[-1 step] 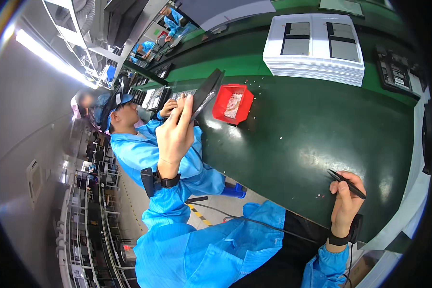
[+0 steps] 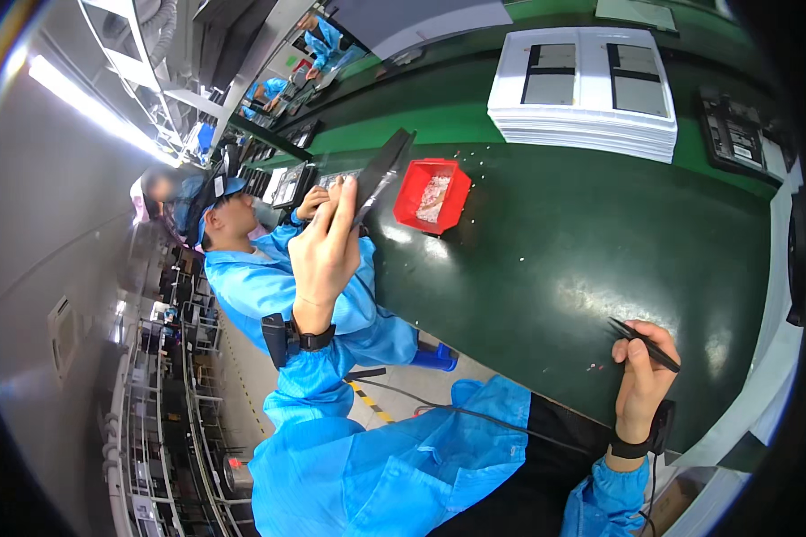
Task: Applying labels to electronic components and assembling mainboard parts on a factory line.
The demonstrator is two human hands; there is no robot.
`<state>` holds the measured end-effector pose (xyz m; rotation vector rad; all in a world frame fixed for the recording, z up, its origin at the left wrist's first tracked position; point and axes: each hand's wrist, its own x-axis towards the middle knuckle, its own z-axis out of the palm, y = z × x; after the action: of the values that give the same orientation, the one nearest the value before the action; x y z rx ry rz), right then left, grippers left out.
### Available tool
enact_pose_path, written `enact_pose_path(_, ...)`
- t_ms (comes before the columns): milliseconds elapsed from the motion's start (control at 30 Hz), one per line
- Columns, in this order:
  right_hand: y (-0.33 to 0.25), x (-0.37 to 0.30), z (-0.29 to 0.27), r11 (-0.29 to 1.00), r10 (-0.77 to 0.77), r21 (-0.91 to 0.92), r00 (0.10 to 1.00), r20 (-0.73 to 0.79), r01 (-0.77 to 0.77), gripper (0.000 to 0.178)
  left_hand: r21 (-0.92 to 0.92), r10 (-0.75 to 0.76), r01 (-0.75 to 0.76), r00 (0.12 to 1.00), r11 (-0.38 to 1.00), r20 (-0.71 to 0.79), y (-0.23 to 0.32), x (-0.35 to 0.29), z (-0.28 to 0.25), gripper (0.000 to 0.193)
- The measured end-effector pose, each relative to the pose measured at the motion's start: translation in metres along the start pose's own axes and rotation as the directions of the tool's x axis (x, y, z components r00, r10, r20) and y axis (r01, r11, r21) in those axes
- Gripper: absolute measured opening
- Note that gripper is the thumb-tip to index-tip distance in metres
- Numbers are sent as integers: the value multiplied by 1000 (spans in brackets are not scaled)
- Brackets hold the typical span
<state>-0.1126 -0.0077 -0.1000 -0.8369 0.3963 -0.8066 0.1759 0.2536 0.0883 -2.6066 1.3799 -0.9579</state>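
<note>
My left hand (image 2: 325, 255) is raised at the left end of the green bench, its fingers closed on a thin, dark flat panel (image 2: 384, 172) held tilted up. Part of the panel's near edge is shiny. Just right of the panel sits a red plastic bin (image 2: 458, 199) with small whitish pieces (image 2: 433, 199) inside. Over the bench's right side, my right hand (image 2: 645, 376) grips black tweezers (image 2: 647, 345), their tips pointing up and left. The panel's far face is hidden from me.
A stack of white trays (image 2: 591, 130) with grey-and-black flat parts stands at the back. A black device (image 2: 734, 134) lies at the far right. Small white bits dot the bench (image 2: 528, 304) around the bin. A co-worker in blue (image 2: 251, 282) sits close on the left.
</note>
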Motion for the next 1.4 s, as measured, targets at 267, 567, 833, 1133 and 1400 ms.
enact_pose_path(267,-11,0,-16,998,-60,-10,998,-25,60,15,-909,-663,192,740,371,-114,-13,3,15,58)
enact_pose_path(567,-44,5,-92,934,-220,-333,944,-247,130,16,-714,-159,464,771,-524,617,157,80,89,50)
enact_pose_path(833,-72,21,-73,968,-18,-244,953,-303,-59,34,-603,98,482,825,-635,557,260,127,118,44)
enact_pose_path(1133,-100,18,-46,924,-350,-142,640,-684,354,17,8,438,518,717,-856,543,298,119,172,49)
enact_pose_path(1400,-142,-43,-83,909,-416,-293,594,-688,297,23,-720,23,329,902,611,431,429,263,235,83)
